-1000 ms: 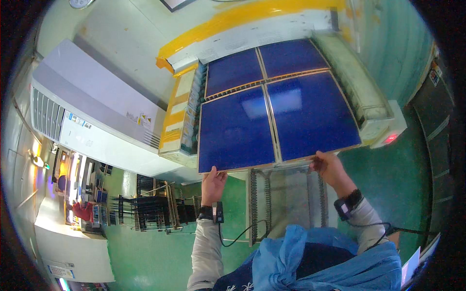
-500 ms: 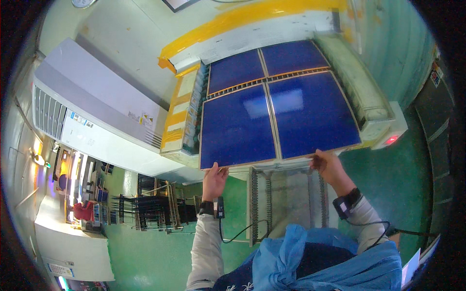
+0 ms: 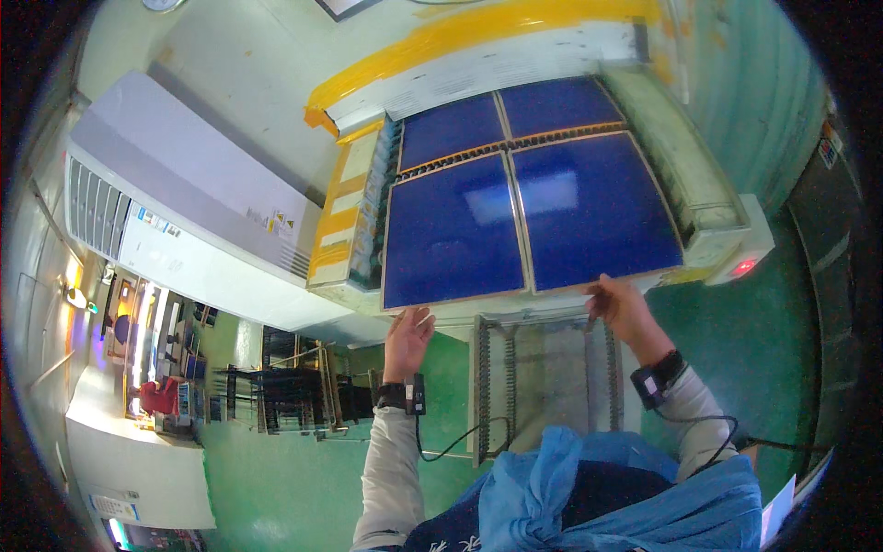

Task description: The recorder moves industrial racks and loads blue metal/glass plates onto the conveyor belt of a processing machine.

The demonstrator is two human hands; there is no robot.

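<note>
Four flat blue panels with thin copper-coloured borders lie two by two on the roller conveyor [image 3: 376,230]. My left hand [image 3: 408,346] is at the front edge of the near left panel [image 3: 452,230], its fingers slightly spread and bent just below that edge; no grip shows. At the front edge of the near right panel [image 3: 596,216], my right hand [image 3: 629,317] has its thumb at the rim and its fingers curled beneath. The far left panel [image 3: 451,132] and far right panel [image 3: 561,109] lie beyond a strip of rollers.
A grey stand with ribbed sides [image 3: 549,377] is below the conveyor's front. To the left are a white air-conditioner-like cabinet [image 3: 198,221] and dark racks [image 3: 292,382]. A red light [image 3: 743,267] glows at the conveyor's right corner. Cables hang from both wrists.
The near panels have shifted slightly away from me, leaving a small gap at my left fingertips. My right hand has moved slightly forward with its panel's edge.
</note>
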